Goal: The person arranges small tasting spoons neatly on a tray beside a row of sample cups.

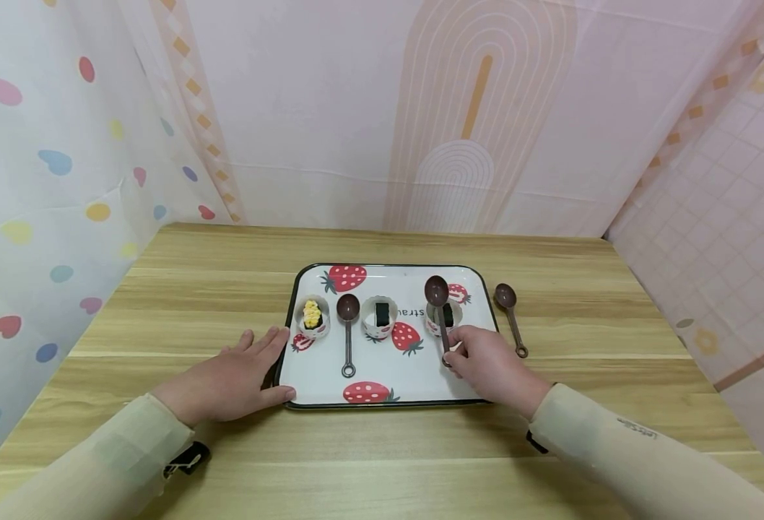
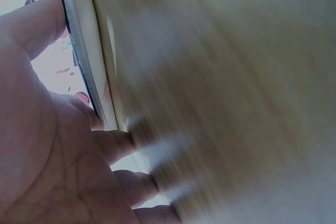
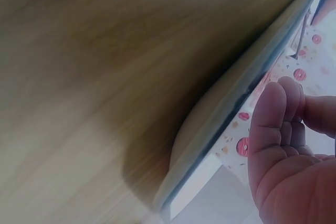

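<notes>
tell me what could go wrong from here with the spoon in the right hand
The right hand grips a brown measuring spoon whose handle crosses the rightmost cup in the head view, so lowering it might knock that cup.

The left hand touches the edge of the strawberry-print tray; a push there could shift the tray and jostle the cups.

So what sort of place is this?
Probably a staged tabletop set: a wood-grain table, patterned hangings behind and on both sides, and a strawberry-print tray on the table.
</notes>
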`<state>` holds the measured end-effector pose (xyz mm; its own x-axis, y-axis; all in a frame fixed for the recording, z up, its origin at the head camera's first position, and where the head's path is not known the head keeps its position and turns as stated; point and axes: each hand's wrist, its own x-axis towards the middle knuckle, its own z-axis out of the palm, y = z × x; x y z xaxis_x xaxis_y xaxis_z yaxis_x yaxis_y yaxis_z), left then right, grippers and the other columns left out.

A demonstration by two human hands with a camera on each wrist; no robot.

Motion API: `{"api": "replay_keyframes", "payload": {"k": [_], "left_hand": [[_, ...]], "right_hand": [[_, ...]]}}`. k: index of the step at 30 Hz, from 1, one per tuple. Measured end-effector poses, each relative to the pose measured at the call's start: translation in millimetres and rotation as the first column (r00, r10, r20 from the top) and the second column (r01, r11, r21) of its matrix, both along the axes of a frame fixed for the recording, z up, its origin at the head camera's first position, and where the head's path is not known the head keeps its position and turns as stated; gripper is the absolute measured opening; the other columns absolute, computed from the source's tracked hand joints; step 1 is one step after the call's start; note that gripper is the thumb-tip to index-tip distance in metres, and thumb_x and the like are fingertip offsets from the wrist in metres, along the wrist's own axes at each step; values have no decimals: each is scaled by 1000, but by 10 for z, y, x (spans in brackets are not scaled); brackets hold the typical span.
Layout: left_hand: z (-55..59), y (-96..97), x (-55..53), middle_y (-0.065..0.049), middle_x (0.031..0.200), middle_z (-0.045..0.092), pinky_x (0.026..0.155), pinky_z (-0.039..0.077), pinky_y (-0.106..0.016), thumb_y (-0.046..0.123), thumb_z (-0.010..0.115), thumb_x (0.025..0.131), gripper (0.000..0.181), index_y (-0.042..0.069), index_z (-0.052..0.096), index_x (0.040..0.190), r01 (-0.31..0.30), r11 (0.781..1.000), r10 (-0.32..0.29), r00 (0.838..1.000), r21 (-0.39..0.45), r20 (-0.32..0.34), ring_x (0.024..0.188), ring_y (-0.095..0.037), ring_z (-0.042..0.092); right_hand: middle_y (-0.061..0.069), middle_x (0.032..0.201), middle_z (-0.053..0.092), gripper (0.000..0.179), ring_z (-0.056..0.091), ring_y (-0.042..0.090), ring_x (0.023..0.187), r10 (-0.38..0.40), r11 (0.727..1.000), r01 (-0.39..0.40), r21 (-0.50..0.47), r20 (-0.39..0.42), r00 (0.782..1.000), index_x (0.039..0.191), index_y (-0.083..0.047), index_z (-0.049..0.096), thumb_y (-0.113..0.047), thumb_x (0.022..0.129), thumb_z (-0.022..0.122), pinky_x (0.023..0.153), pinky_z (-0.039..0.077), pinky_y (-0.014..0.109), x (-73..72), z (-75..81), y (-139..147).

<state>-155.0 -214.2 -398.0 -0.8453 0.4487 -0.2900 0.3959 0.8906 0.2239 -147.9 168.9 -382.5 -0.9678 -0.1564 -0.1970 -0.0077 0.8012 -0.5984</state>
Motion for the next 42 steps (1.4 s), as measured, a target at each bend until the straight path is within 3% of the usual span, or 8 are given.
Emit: {"api": "replay_keyframes", "payload": {"k": [20,36,42], "left_hand": [[10,7,-1,-31,169,26,110,32,-82,69,61,97,107,-3,20,166,-7,1000,7,1000,6,7,147,-70,23],[10,10,0,-30,170,27,111,34,-80,70,60,96,108,-3,21,166,-8,1000,8,1000,-9,9,148,-69,23],[3,15,-6,-29,170,27,112,33,-79,70,59,97,107,-2,22,166,-12,1000,12,1000,-8,9,149,-68,24]], "right_hand": [[-3,70,65,4,52,12,58,25,1000,-25,6,12,1000,102,-10,68,-13,101,71,50,40,26,5,-49,-164],[-6,70,65,5,56,12,62,29,997,-28,74,0,1000,97,-15,68,-16,100,72,54,44,28,-4,-79,-224],[-4,70,65,5,57,12,61,23,998,-25,52,25,999,96,-14,69,-16,100,72,53,44,26,-14,-83,-242]]}}
